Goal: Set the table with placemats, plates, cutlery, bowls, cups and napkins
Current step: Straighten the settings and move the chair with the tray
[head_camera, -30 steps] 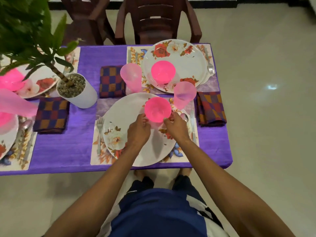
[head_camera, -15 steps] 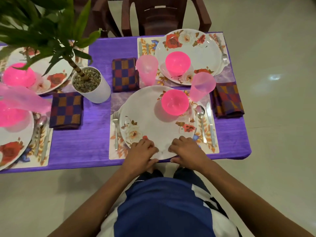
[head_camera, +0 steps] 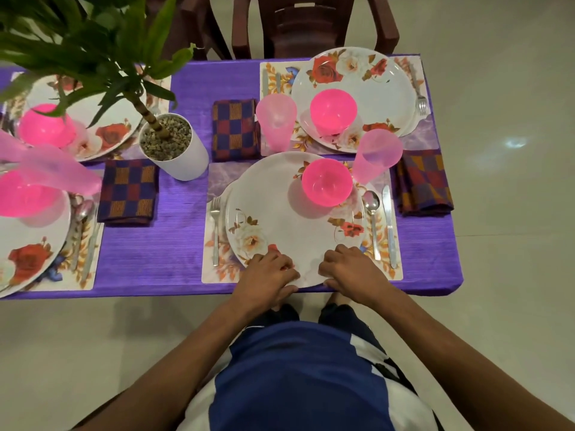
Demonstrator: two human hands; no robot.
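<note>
A white floral plate [head_camera: 280, 219] lies on a floral placemat [head_camera: 217, 272] at the near edge of the purple table. A pink bowl [head_camera: 326, 186] sits on the plate's far right part, and a pale pink cup [head_camera: 376, 155] stands just behind it. A fork [head_camera: 215, 228] lies left of the plate; a spoon [head_camera: 372, 219] and a knife [head_camera: 389, 225] lie to its right. A checked napkin [head_camera: 424, 186] lies further right. My left hand [head_camera: 269, 275] and my right hand [head_camera: 351, 269] both curl over the plate's near rim, side by side.
A white pot [head_camera: 174, 147] with a leafy plant stands left of centre. A second full setting with a floral plate [head_camera: 373, 85] is opposite, in front of a dark chair [head_camera: 311, 23]. Two more settings fill the left side. The table's right edge [head_camera: 448, 213] borders open floor.
Both hands let go of the pink bowl, leaving it on the plate, and drew back to the plate's near rim. My head moved closer over the table.
</note>
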